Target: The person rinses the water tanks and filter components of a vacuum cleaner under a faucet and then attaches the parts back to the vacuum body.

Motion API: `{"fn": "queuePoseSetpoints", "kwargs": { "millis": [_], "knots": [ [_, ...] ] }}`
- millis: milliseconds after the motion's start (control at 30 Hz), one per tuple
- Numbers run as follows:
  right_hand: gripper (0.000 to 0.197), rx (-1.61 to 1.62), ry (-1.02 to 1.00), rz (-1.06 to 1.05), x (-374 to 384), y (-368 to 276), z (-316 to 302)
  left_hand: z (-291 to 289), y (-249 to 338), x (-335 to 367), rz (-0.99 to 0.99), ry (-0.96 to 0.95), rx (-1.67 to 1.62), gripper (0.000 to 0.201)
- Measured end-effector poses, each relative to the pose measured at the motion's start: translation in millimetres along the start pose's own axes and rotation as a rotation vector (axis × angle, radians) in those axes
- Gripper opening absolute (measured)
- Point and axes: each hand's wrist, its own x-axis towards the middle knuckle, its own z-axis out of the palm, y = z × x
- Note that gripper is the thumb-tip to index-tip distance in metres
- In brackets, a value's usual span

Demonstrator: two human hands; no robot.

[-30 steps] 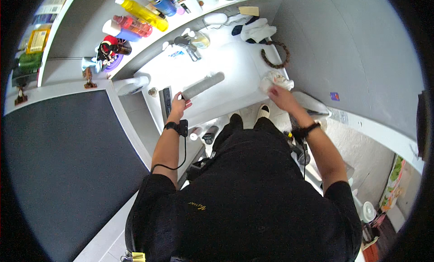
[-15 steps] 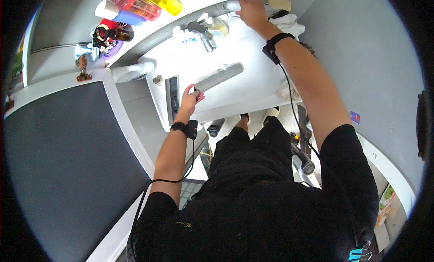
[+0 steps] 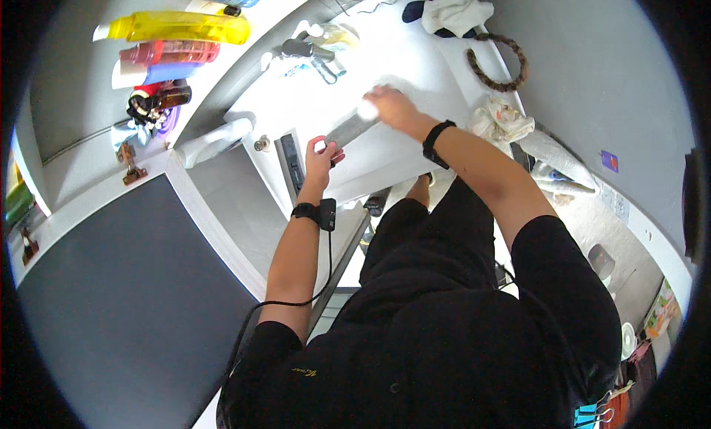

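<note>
Over the white sink (image 3: 385,170), my left hand (image 3: 320,161) is closed round the near left end of a long grey, fuzzy roller (image 3: 351,133). The roller slants up and away to the right. My right hand (image 3: 392,108) lies across its upper part and covers much of it. Pinched in those fingers is a small white bar (image 3: 368,109), probably soap, against or just above the roller. Beside my left hand, a dark narrow cover (image 3: 289,165) rests on the sink's left rim.
Pump bottles (image 3: 311,51) stand at the back of the sink. A yellow bottle (image 3: 178,27) and others line the shelf. On the right lie a white cloth (image 3: 458,11), a brown braided band (image 3: 522,62) and a cream cloth (image 3: 500,122). A dark-panelled door (image 3: 141,296) stands at left.
My right hand has come from the far ledge down to the roller, bringing the white bar. My left hand keeps its hold on the roller's end. The view has shifted.
</note>
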Motion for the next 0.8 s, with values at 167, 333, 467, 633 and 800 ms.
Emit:
{"fn": "queuePoseSetpoints", "kwargs": {
  "millis": [167, 333, 467, 633, 800],
  "knots": [
    [0.043, -0.089, 0.194, -0.159, -24.4, 0.0, 18.7, 5.0, 4.1, -5.2, 0.017, 0.021, 0.014, 0.045],
    [0.043, 0.064, 0.142, 0.385, -20.7, 34.3, 11.2, 8.5, 11.5, -4.9, 0.039, 0.02, 0.02, 0.045],
    [0.046, 0.01, 0.21, -0.086, -19.6, -38.5, 30.3, 4.4, 12.5, 3.0, 0.047, 0.045, 0.074, 0.045],
    [0.046, 0.075, 0.302, 0.043, -17.4, 9.3, 27.5, 7.4, 15.5, 6.5, 0.005, 0.084, 0.035, 0.048],
    [0.047, -0.011, 0.311, 0.23, -7.9, -2.9, 26.2, 14.9, 25.8, 14.9, 0.01, 0.052, 0.03, 0.048]
  ]
}}
